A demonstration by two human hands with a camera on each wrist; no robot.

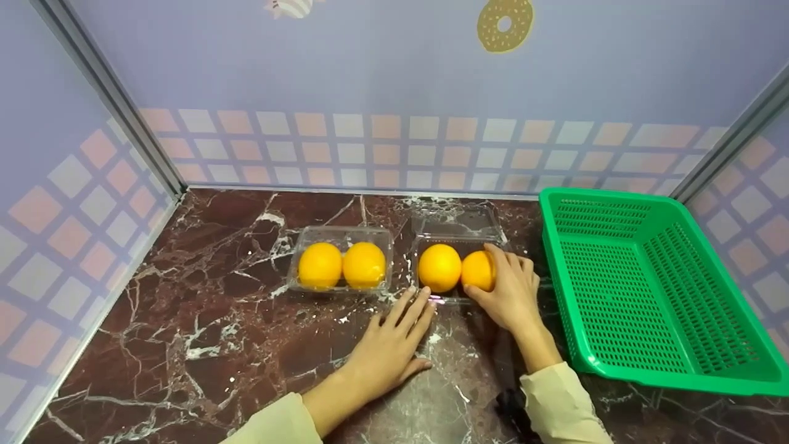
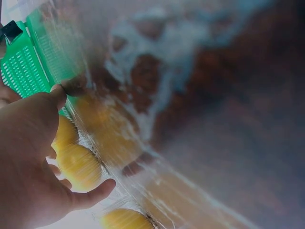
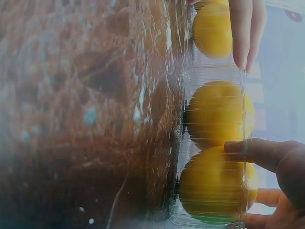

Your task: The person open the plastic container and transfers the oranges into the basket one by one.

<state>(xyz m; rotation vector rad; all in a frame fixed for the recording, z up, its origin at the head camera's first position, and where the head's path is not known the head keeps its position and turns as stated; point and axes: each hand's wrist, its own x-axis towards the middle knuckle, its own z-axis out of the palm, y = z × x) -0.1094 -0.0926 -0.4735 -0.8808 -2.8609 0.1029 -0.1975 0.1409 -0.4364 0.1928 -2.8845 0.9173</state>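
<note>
A clear plastic box (image 1: 453, 300) holds two oranges side by side, its lid (image 1: 456, 223) folded open toward the wall. My right hand (image 1: 508, 290) grips the right-hand orange (image 1: 478, 271) in it, with thumb at the front and fingers over the back. Beside it sits the other orange (image 1: 439, 267). My left hand (image 1: 391, 345) lies with fingers extended, fingertips right at the box's front left corner. In the right wrist view the right thumb (image 3: 259, 150) reaches over the box rim onto the oranges, and the left fingers (image 3: 243, 33) touch near the opposite end.
To the left stands a second clear box (image 1: 342, 233) with two oranges (image 1: 320, 265) inside. A green plastic basket (image 1: 558, 296) with perforated sides is at the right. The marbled tabletop (image 1: 203, 333) meets a patterned wall (image 1: 394, 74) at the back and panels on both sides.
</note>
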